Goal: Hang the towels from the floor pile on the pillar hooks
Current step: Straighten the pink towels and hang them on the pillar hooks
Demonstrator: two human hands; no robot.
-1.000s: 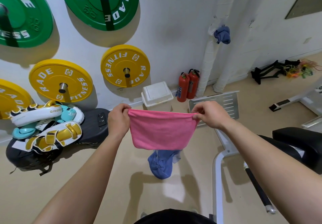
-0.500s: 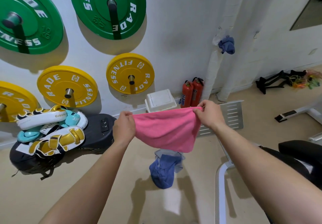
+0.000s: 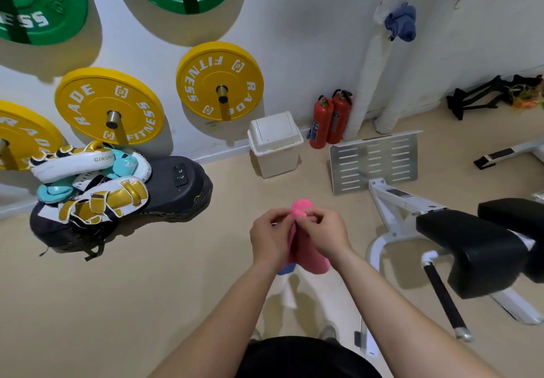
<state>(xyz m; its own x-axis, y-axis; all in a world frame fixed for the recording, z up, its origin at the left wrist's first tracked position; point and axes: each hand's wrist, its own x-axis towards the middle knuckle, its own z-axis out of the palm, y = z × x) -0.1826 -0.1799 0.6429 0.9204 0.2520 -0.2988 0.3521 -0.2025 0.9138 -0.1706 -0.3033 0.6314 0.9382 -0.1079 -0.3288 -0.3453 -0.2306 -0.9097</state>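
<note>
I hold a pink towel folded together in front of me. My left hand and my right hand meet at its top edge and pinch it, and a pink loop sticks up between my fingers. The rest of the towel hangs down below my hands. Under it a blue towel on the floor shows only as a small patch. Another blue towel hangs on a hook of the white pillar at the back right.
A white lidded bin and two red fire extinguishers stand by the wall. A white bench frame with a black pad is at my right. A black bag with boxing pads lies at the left.
My hands have come together, folding the spread pink towel in half, and they sit lower in view. The camera has tilted down.
</note>
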